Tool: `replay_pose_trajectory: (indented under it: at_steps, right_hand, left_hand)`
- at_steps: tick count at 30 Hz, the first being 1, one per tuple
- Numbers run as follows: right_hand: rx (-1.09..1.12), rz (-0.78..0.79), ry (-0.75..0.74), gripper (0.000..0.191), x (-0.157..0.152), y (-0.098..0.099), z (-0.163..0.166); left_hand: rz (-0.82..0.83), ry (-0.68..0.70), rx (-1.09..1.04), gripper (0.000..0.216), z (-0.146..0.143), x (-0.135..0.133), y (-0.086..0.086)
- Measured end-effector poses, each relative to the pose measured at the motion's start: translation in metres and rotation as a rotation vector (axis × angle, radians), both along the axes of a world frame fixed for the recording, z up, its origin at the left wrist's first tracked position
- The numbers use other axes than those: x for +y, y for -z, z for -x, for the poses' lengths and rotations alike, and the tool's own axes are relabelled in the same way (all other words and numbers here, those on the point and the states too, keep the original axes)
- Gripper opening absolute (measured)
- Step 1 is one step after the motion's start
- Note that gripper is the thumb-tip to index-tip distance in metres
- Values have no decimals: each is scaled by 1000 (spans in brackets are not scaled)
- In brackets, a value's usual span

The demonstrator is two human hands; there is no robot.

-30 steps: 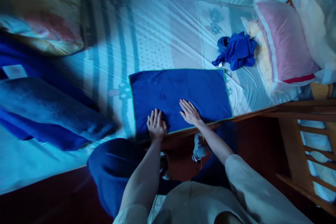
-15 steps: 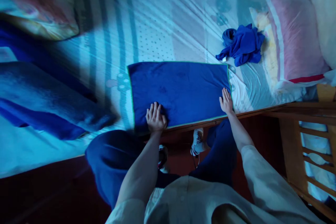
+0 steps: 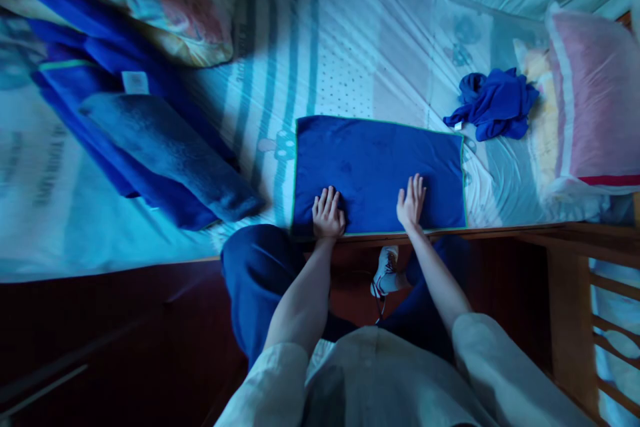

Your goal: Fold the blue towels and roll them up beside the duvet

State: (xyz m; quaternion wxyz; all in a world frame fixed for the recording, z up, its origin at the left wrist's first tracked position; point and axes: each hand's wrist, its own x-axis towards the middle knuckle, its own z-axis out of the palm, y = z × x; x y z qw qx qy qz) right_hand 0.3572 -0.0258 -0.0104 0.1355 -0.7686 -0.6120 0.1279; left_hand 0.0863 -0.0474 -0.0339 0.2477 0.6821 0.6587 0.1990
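Observation:
A dark blue towel (image 3: 380, 160) with a thin green edge lies flat and folded to a rectangle on the bed, at its near edge. My left hand (image 3: 329, 215) rests palm down on the towel's near left part, fingers stretched out. My right hand (image 3: 411, 202) lies flat on the towel's near middle-right part, fingers spread. Neither hand grips anything.
A crumpled blue cloth (image 3: 493, 103) lies further right on the striped sheet (image 3: 350, 53). A pink pillow (image 3: 595, 113) stands at the right. Blue folded blankets (image 3: 150, 147) and a patterned pillow (image 3: 170, 7) lie at the left. A wooden bed rail (image 3: 575, 240) runs along the right.
My right hand slid from the towel's middle out to its right edge, then back toward the middle. My left hand stayed pressed on the near left part. The view shifted.

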Motion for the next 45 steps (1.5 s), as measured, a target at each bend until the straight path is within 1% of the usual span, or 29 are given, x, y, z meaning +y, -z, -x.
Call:
replay_pose_trajectory:
  at_steps: [2,3,5,10,13,15,17,18,19,21,22,23,24,25,26,28,29,31,33,35,38,40,42,44,45]
  right_hand:
    - [62,21,-18,65,-4,5,40]
    - [90,25,-15,64,-5,7,53]
    - [114,15,2,64,-7,10,67]
    - [-31,-16,37,60,-5,12,65]
    - [-70,-22,34,59,-4,13,66]
    - [-67,-33,30,59,-5,15,66]
    - [-62,-37,26,60,-5,18,65]
    - [-62,-30,23,60,-6,21,63]
    - [-64,-16,18,60,-6,23,62]
    - [-69,23,7,60,-6,28,58]
    - [-71,37,4,59,-6,30,57]
    - [-71,40,4,59,-6,32,57]
    - [-68,29,7,59,-6,33,57]
    - [-64,8,12,59,-7,32,57]
    - [-59,-18,16,59,-7,32,58]
    - [-46,-67,15,60,-7,28,61]
    - [-40,-82,14,60,-7,26,63]
    - [-31,-96,14,61,-7,23,64]
    - [-23,-101,18,62,-7,21,65]
    - [-18,-108,22,62,-7,20,65]
    - [-22,-121,29,61,-6,20,66]
    - [-24,-125,31,61,-7,20,66]
    - [-23,-124,32,61,-7,19,66]
    - [-21,-119,35,61,-7,19,66]
    - [-20,-117,37,61,-7,19,67]
  left_hand:
    - [-1,2,10,60,0,0,-1]
    - [-2,6,12,60,-1,-1,-1]
    - [-14,8,7,59,-1,-1,-1]
    - [-77,-27,-9,58,0,-1,0]
    - [-87,-50,-3,56,-1,-2,-3]
    - [-81,-93,-4,55,-12,-2,-6]
    - [-84,-118,-35,55,-36,0,-10]
    - [-90,-95,-70,55,-52,1,-11]
    - [-97,-32,-120,55,-70,4,-11]
    - [-98,183,-231,56,-104,11,-9]
    - [-92,301,-275,56,-116,16,-6]
    - [-82,396,-308,56,-123,22,-3]
    - [-72,466,-330,56,-123,28,1]
    - [-63,506,-340,55,-116,35,4]
    - [-58,517,-341,55,-102,41,8]
    - [-68,466,-320,54,-62,50,12]
    - [-83,409,-299,54,-39,53,14]
    - [-126,229,-229,55,4,58,13]
    - [-162,39,-156,55,34,61,10]
    - [-185,-108,-116,54,48,66,4]
    - [-191,-256,-112,49,52,88,-6]
    - [-179,-358,-113,45,56,116,-14]
    - [-133,-465,-114,41,66,153,-21]
    - [-26,-541,-142,37,78,192,-26]
    - [46,-538,-194,35,84,210,-27]
